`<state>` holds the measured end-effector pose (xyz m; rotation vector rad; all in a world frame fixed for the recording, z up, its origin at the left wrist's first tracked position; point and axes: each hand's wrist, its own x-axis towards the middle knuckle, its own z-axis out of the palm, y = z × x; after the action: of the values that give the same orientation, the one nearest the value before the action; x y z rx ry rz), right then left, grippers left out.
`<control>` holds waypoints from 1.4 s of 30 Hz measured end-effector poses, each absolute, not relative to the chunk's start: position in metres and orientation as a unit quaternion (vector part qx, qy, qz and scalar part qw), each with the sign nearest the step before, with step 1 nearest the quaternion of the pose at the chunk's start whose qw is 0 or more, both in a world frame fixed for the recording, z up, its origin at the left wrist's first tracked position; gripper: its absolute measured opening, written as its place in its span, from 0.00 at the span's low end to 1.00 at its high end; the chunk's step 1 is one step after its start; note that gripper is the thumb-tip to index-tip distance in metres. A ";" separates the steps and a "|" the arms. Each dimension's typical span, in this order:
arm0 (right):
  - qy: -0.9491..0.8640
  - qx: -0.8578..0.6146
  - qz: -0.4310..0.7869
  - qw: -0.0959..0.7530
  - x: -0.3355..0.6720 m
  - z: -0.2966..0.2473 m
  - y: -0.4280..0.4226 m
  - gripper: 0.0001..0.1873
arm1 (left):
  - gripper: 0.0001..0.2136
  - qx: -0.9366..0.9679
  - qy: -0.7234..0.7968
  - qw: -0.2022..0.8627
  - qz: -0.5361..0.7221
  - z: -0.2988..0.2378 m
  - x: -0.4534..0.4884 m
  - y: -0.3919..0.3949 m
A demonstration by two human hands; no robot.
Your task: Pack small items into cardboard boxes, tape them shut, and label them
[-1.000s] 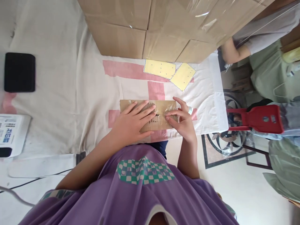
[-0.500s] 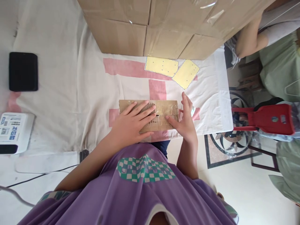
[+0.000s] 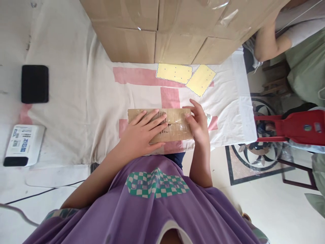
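Head: left hand [image 3: 142, 134], right hand [image 3: 199, 123] touching taped cardboard [image 3: 175, 129].

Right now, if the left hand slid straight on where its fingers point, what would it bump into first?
The left hand would probably meet the right hand first, at the other end of the cardboard, though heights are hard to judge.

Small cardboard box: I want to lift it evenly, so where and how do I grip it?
Probably by both short ends, left hand from the left, right hand from the right: the long, narrow box runs left to right.
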<state>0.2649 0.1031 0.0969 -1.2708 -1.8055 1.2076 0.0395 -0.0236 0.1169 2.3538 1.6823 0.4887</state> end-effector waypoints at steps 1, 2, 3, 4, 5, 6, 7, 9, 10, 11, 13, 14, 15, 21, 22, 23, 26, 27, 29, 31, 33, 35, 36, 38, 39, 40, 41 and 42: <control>-0.690 -0.449 0.476 0.309 0.269 0.095 0.103 0.36 | 0.26 0.800 0.570 0.098 0.158 0.119 0.039 -0.024; -0.698 -0.425 0.492 0.300 0.272 0.094 0.103 0.41 | 0.26 0.802 0.570 0.094 0.152 0.120 0.039 -0.024; -0.705 -0.413 0.501 0.285 0.274 0.094 0.103 0.44 | 0.26 0.803 0.569 0.090 0.150 0.121 0.039 -0.023; -0.715 -0.412 0.501 0.263 0.275 0.095 0.103 0.47 | 0.25 0.805 0.568 0.086 0.146 0.122 0.039 -0.023; -0.725 -0.419 0.491 0.240 0.274 0.098 0.104 0.49 | 0.25 0.807 0.567 0.083 0.144 0.122 0.039 -0.023; -0.736 -0.435 0.469 0.221 0.271 0.101 0.105 0.49 | 0.25 0.808 0.566 0.079 0.142 0.121 0.039 -0.022; -0.745 -0.455 0.440 0.210 0.267 0.104 0.107 0.47 | 0.25 0.809 0.566 0.076 0.141 0.120 0.039 -0.022; -0.749 -0.499 0.380 0.213 0.261 0.108 0.112 0.38 | 0.25 0.809 0.566 0.066 0.144 0.118 0.040 -0.023; -0.746 -0.509 0.365 0.224 0.259 0.108 0.114 0.34 | 0.25 0.809 0.566 0.062 0.147 0.116 0.040 -0.023; -0.745 -0.503 0.369 0.234 0.260 0.107 0.115 0.32 | 0.26 0.809 0.565 0.058 0.149 0.115 0.040 -0.023; -0.755 -0.438 0.427 0.236 0.268 0.101 0.112 0.38 | 0.26 0.810 0.563 0.052 0.156 0.114 0.040 -0.024; -0.761 -0.390 0.465 0.229 0.275 0.097 0.109 0.45 | 0.26 0.811 0.560 0.051 0.159 0.114 0.039 -0.024; -0.765 -0.345 0.497 0.219 0.283 0.093 0.104 0.53 | 0.26 0.814 0.555 0.053 0.162 0.116 0.038 -0.024; -0.808 -0.304 0.470 0.185 0.322 0.070 0.059 0.78 | 0.21 0.880 0.441 0.009 0.173 0.121 0.018 -0.016; -0.819 -0.313 0.440 0.192 0.324 0.065 0.051 0.78 | 0.19 0.890 0.417 -0.029 0.185 0.118 0.013 -0.014; -0.827 -0.324 0.412 0.206 0.326 0.059 0.044 0.77 | 0.19 0.893 0.399 -0.069 0.198 0.114 0.009 -0.013; -0.803 -0.372 0.372 0.281 0.328 0.044 0.024 0.71 | 0.21 0.854 0.414 -0.170 0.265 0.092 0.004 -0.011; -0.783 -0.383 0.375 0.314 0.329 0.041 0.019 0.68 | 0.22 0.818 0.446 -0.193 0.308 0.083 0.004 -0.011; -0.741 -0.394 0.382 0.386 0.335 0.042 0.013 0.58 | 0.24 0.716 0.518 -0.213 0.417 0.065 0.006 -0.010; -0.707 -0.400 0.373 0.447 0.346 0.052 0.010 0.49 | 0.26 0.613 0.588 -0.176 0.497 0.048 0.007 -0.008; -0.688 -0.406 0.353 0.488 0.362 0.067 0.009 0.44 | 0.25 0.549 0.655 -0.090 0.512 0.033 0.006 -0.004; -0.681 -0.418 0.311 0.515 0.382 0.084 0.009 0.43 | 0.24 0.513 0.729 -0.005 0.453 0.017 0.004 0.000; -0.673 -0.431 0.276 0.534 0.393 0.092 0.010 0.44 | 0.24 0.506 0.763 0.025 0.401 0.010 0.003 0.001; -0.641 -0.464 0.187 0.582 0.413 0.106 0.017 0.47 | 0.25 0.511 0.810 0.046 0.284 -0.001 0.004 0.004; -0.619 -0.478 0.139 0.608 0.422 0.111 0.025 0.49 | 0.26 0.516 0.824 0.043 0.230 -0.005 0.005 0.005; -0.595 -0.491 0.092 0.629 0.431 0.114 0.036 0.51 | 0.27 0.520 0.832 0.037 0.189 -0.009 0.007 0.005; -0.575 -0.502 0.050 0.644 0.438 0.116 0.050 0.52 | 0.28 0.522 0.837 0.029 0.161 -0.011 0.009 0.006; -0.560 -0.511 0.017 0.651 0.444 0.115 0.067 0.52 | 0.28 0.522 0.841 0.022 0.142 -0.012 0.010 0.006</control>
<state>0.4444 0.0670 0.1148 -1.1609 -1.2722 0.0382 0.0104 0.0064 -0.0118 1.6183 2.6055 0.4399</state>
